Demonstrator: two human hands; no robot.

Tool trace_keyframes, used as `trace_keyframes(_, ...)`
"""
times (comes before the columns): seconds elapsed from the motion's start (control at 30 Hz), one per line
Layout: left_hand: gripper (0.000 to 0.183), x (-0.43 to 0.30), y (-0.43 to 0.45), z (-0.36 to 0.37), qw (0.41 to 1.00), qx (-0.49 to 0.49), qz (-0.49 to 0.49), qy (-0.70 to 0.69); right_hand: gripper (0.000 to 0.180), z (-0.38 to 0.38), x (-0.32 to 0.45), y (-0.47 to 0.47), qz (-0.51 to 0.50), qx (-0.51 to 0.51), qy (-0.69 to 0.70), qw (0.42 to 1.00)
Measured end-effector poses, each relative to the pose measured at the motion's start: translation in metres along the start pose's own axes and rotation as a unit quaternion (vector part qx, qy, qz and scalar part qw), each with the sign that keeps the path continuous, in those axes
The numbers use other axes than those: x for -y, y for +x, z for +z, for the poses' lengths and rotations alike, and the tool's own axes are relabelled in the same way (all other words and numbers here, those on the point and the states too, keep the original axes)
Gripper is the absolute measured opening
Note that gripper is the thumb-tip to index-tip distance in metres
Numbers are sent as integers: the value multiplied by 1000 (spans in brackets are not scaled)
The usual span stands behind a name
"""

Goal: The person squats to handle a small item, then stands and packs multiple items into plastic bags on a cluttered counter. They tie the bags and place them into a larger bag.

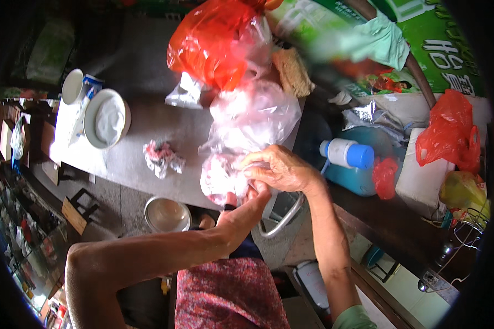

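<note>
A clear plastic bag with pink and white contents (220, 177) lies near the table's front edge, brightly lit. My left hand (241, 197) grips its near right side from below, partly hidden behind the forearm. From the right, my right hand (273, 168) pinches the bag's gathered plastic with bent fingers, close against the left hand. Just beyond is a larger clear plastic bag (255, 115), and behind that a shiny red plastic bag (210, 45). A crumpled piece of printed plastic (162, 158) rests to the left.
White bowls, one (107, 119) holding something white, stand on the grey table (127, 164) at left. A metal basin (167, 214) is below the edge. At right are a large blue water bottle with a pump (348, 153), a white box (422, 181) and a red bag (450, 131).
</note>
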State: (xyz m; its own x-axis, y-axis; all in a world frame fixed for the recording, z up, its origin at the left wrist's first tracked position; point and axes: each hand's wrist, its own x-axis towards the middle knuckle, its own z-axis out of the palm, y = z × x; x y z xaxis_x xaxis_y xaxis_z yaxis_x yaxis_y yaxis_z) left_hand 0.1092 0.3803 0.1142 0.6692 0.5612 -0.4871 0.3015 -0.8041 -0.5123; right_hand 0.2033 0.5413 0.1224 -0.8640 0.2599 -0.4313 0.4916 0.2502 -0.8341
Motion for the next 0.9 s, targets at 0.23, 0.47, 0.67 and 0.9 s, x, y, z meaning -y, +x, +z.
trace_keyframes(0.23,25,23,-11,44,895,-181,-106,-394,20,81,-67,-28,47,-245,205,946)
trace_keyframes(0.47,21,21,18,81,438,-81,-354,-822,13,125,-24,-31,65,-514,-69,852)
trace_keyframes(0.67,22,4,15,98,253,-26,-331,-909,21,148,-6,-24,29,-456,22,889)
trace_keyframes(0.9,33,6,-12,94,285,-120,-276,-910,31,143,-20,-31,62,-401,149,902)
